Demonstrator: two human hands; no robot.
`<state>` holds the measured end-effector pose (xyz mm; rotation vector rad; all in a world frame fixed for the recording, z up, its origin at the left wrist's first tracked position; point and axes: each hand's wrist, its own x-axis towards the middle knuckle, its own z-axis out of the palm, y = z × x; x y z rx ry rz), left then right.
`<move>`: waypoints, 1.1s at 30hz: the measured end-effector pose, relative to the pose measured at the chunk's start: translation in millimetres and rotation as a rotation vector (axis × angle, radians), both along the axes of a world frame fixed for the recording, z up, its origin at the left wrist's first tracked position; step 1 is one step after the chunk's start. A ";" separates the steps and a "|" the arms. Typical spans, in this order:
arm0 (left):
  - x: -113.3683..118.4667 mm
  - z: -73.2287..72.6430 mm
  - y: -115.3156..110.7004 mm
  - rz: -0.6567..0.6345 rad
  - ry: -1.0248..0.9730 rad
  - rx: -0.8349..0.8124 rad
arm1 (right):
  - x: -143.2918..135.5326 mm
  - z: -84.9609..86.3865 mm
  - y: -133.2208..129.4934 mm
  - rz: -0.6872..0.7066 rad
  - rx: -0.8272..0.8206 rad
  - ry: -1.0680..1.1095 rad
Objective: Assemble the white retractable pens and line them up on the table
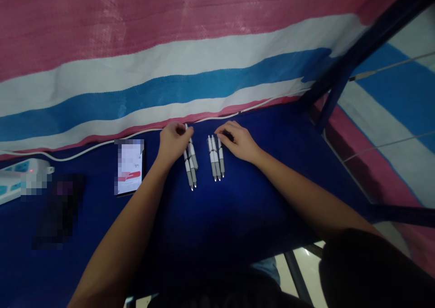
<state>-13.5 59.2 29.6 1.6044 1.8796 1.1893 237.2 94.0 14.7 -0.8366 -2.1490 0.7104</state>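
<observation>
Two small groups of white-and-grey click pens lie on the dark blue tabletop, tips towards me. Over the upper ends of the left group of pens (190,167), my left hand (171,144) has its thumb and fingers closed on a pen; its fingertips are partly hidden. The right group of pens (213,156) lies a short gap away, side by side. My right hand (239,141) pinches the top of the outermost pen (221,156) in that group, thumb and forefinger meeting at its end.
A lit phone (131,169) lies left of my left forearm. Farther left are a white power strip (25,178) and a blurred dark object (59,212). A white cable (91,151) runs along the back edge, below a striped sheet (170,88). A dark frame post (335,90) stands at right.
</observation>
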 end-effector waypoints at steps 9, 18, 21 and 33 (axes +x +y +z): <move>6.3 29.9 1.6 -0.061 -0.681 0.189 | -6.1 32.9 -18.8 -0.062 -0.077 0.060; 24.1 49.3 -24.0 -0.231 -0.531 0.204 | -8.7 54.1 -25.3 0.201 -0.467 0.063; 13.6 52.7 -57.1 -0.248 -0.351 0.169 | -0.8 62.5 -18.3 0.416 -0.655 0.078; -8.3 38.8 -111.6 -0.222 -0.104 0.022 | -5.4 81.6 -33.4 0.423 -0.021 -0.425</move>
